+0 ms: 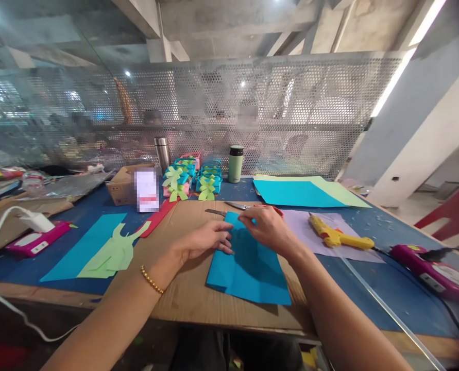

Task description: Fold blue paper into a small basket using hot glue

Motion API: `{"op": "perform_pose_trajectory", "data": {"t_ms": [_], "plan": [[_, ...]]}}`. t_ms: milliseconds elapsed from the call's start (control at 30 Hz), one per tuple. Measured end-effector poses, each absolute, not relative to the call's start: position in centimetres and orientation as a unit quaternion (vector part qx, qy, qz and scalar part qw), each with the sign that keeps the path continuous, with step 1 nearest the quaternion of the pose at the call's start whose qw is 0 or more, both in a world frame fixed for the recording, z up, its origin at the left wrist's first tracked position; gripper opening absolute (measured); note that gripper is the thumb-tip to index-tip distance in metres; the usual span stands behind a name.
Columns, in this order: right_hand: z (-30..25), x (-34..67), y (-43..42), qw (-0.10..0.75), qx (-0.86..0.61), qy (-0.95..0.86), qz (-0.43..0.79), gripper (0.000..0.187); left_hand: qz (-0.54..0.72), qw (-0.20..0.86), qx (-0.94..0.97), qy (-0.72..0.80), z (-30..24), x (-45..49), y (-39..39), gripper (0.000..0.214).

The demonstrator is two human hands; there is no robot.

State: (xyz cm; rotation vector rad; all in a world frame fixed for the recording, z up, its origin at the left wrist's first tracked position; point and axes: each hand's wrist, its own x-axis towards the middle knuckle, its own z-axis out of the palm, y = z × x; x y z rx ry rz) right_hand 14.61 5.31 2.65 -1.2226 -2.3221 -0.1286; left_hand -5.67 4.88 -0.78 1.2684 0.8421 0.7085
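Note:
A blue sheet of paper [252, 273] with fold creases lies on a piece of cardboard [175, 293] in front of me. My left hand [208, 239] rests along the paper's left edge, its fingers apart and slightly bent. At the far end of the sheet my right hand [270, 229] has thumb and index finger pinched together at the paper; the other fingers curl over it. Just beyond the hands lie scissors, with a metal blade [235, 205] and orange-red handles [277, 210] partly hidden behind my right hand.
On the right, a yellow glue gun [339, 237] lies on lilac paper [301, 226] near a magenta power strip [438, 270]. Green cut-outs [111, 252] lie at left. Behind stand small decorated baskets [208, 180], a green tumbler [235, 167], a steel flask [162, 152] and a carton [121, 188].

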Motion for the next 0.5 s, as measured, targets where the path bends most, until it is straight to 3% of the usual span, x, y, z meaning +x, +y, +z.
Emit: {"op": "perform_pose_trajectory", "data": {"t_ms": [167,267,500], "plan": [[3.3,16.1,6.0,0.295,-0.528,-0.786,-0.126,0.03,0.327,0.684,0.548,0.354,-1.1,-5.6,5.1,0.04],[3.5,15.3,5.3,0.283,-0.502,-0.803,-0.15,0.029,0.336,0.694,0.534,0.347,-1.1,-5.4,5.1,0.04],[2.6,12.4,2.5,0.173,-0.324,-0.929,0.044,0.017,0.352,0.675,0.541,0.357,-0.8,-5.5,5.1,0.036]]}}
